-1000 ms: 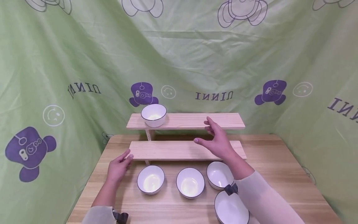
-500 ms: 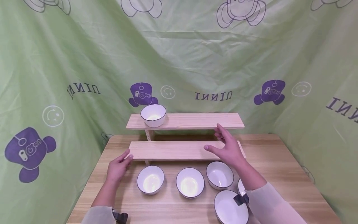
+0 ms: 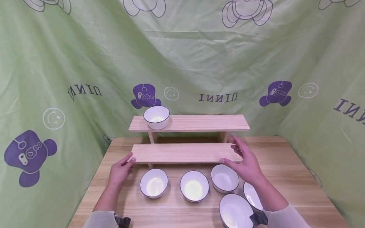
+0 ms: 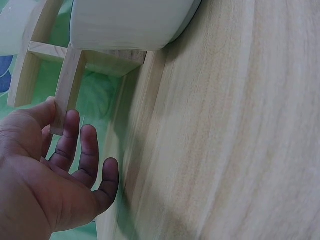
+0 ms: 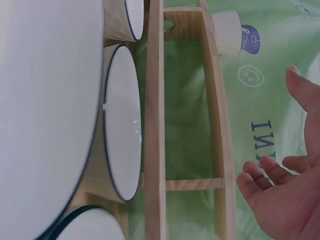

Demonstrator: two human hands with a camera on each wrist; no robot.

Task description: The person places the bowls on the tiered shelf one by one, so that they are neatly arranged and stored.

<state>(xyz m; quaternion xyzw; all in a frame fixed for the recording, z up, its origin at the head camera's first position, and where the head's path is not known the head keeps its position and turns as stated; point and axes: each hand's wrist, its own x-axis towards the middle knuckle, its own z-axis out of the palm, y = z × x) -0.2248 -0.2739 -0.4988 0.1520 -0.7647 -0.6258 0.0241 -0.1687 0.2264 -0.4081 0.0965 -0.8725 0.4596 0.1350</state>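
A two-tier wooden shelf (image 3: 182, 153) stands on the table. My left hand (image 3: 119, 171) pinches the left end of its lower board; the left wrist view shows the thumb above and fingers below that board end (image 4: 67, 95). Over the lower board's right end my right hand (image 3: 247, 163) hovers, fingers spread and holding nothing. On the upper board's left side sits a white bowl (image 3: 156, 117) with a dark rim. In front of the shelf are a left bowl (image 3: 154, 183), a middle bowl (image 3: 194, 186) and a right bowl (image 3: 225, 178).
Nearer me at the right is another white bowl (image 3: 236, 210), and beside it one more bowl (image 3: 252, 194), partly hidden by my right forearm. Green printed cloth (image 3: 188, 57) hangs behind and at both sides of the wooden table (image 3: 285, 177).
My right hand has moved right and toward me, from over the middle right of the shelf to its right end. The far-right bowl has come into view. My left hand stays put.
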